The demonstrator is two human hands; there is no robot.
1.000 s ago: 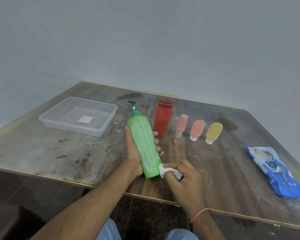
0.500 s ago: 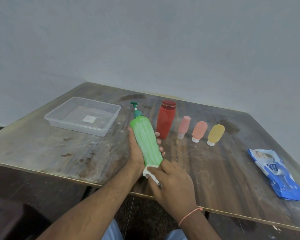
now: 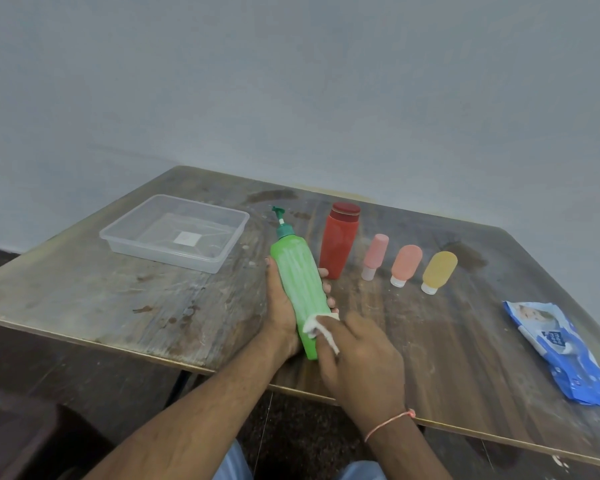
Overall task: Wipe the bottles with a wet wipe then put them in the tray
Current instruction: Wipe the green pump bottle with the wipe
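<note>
My left hand (image 3: 280, 306) grips a tall green pump bottle (image 3: 298, 285), tilted with its pump pointing away from me. With my right hand (image 3: 357, 362) I hold a white wet wipe (image 3: 321, 327) pressed against the bottle's lower front. Behind them stand a red bottle (image 3: 338, 242), a small pink bottle (image 3: 374, 256), an orange-pink one (image 3: 406, 265) and a yellow one (image 3: 439, 271), the small ones cap-down. A clear plastic tray (image 3: 118, 242) sits at the back left with nothing in it.
A blue wet-wipe packet (image 3: 561, 351) lies at the table's right. The worn wooden table (image 3: 125, 303) has its front edge just under my wrists. A grey wall rises behind the table.
My right hand with the wipe has slid from the bottle's base up onto its lower front. The bottle stays gripped in my left hand, tilted about the same.
</note>
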